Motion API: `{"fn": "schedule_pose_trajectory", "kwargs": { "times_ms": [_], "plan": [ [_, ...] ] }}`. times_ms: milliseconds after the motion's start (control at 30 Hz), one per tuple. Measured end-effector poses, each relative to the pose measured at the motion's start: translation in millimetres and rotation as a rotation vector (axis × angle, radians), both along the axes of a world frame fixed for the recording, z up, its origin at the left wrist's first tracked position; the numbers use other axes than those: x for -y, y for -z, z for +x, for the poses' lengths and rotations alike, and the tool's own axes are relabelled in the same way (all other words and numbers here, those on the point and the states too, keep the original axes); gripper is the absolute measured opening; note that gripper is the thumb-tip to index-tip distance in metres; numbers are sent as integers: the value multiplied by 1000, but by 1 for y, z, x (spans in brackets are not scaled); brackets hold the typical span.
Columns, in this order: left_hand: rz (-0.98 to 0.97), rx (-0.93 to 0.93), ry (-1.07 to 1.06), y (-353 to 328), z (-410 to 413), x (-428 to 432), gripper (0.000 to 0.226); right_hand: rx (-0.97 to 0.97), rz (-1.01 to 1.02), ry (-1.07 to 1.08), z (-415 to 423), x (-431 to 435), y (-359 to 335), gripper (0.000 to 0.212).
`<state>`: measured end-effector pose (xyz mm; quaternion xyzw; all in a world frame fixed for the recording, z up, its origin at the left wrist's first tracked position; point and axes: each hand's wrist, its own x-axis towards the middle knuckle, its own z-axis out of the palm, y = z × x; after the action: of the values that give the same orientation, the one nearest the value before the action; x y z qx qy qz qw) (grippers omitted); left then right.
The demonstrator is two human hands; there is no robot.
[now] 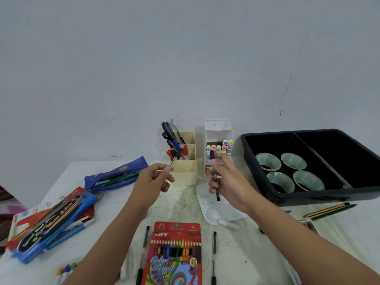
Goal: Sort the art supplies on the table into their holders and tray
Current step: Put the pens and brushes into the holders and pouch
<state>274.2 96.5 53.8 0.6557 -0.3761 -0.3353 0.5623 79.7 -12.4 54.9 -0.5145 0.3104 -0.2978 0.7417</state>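
Head view: both hands are raised over the surface in front of the holders. The left hand [153, 177] pinches a slim silver-shafted tool [174, 160] between thumb and fingers [164, 168]; its dark end points up toward the cream holder [186, 165], which already has scissors [169, 133] in it. Whether the tool is a brush or a pen, I cannot tell. The right hand [225, 182] has its fingers curled round a dark pen [217, 194], held nearly upright just before the white holder [218, 132] with its coloured markers [223, 147].

The black tray [257, 177] sits to the right with four rolls [287, 173] in one compartment. Loose pens [214, 242] lie beside the pencil box [175, 256], and two pencils [329, 209] lie near the tray.

Both held pieces look light, stiff and smooth, so a mid-shaft pinch should steer them; a tip-first drop into a slot should be enough. The narrow holders could tip if knocked.
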Motion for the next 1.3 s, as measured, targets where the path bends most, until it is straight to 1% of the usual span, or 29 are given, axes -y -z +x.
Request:
{"fn": "schedule_pose_trajectory", "kwargs": {
  "times_ms": [67,100,200,267,333,400,500,567,633,733,833,867,967,1000,1033,1067,1133,1167,1233,1300],
  "plan": [
    [11,-67,-35,1,5,-1,19,-20,-70,59,16,-1,2,20],
    [21,-69,-42,2,9,-2,17,-46,-115,78,23,-1,2,20],
    [66,51,-63,2,22,-3,10,-96,-226,104,36,-1,-3,19],
    [63,143,-81,0,28,-2,7,-124,-280,126,42,0,-6,17],
    [35,191,-88,-5,34,1,5,-176,-371,141,47,4,-7,16],
    [-18,240,-74,-10,38,6,8,-219,-462,161,52,10,-4,15],
    [-64,360,-63,-14,41,19,8,-251,-537,230,59,18,5,10],
    [-85,469,-39,-11,42,29,9,-258,-555,270,63,22,10,7],
    [-111,533,-30,-7,42,39,8,-226,-538,285,68,24,13,8],
    [-149,498,-30,-5,41,48,11,-210,-515,304,73,25,16,8],
    [-131,461,-40,-6,44,51,18,-241,-517,297,73,27,15,16],
    [-113,444,-28,-5,46,51,20,-245,-498,270,71,27,14,19],
    [-65,415,19,1,48,49,24,-221,-359,127,64,26,12,32],
    [-59,413,30,3,49,48,24,-228,-310,91,61,25,10,29],
    [-61,412,39,4,49,48,22,-218,-233,62,58,25,9,22],
    [-71,412,45,5,48,48,21,-180,-119,28,56,26,8,15],
    [-92,418,47,6,47,47,18,-55,162,-36,53,29,7,19],
    [-104,424,47,7,46,47,17,1,270,-42,52,32,7,21],
    [-122,451,52,11,45,49,15,38,362,-33,55,38,10,22],
    [-124,487,73,16,44,51,14,21,375,-28,62,40,16,21]
  ]
}}
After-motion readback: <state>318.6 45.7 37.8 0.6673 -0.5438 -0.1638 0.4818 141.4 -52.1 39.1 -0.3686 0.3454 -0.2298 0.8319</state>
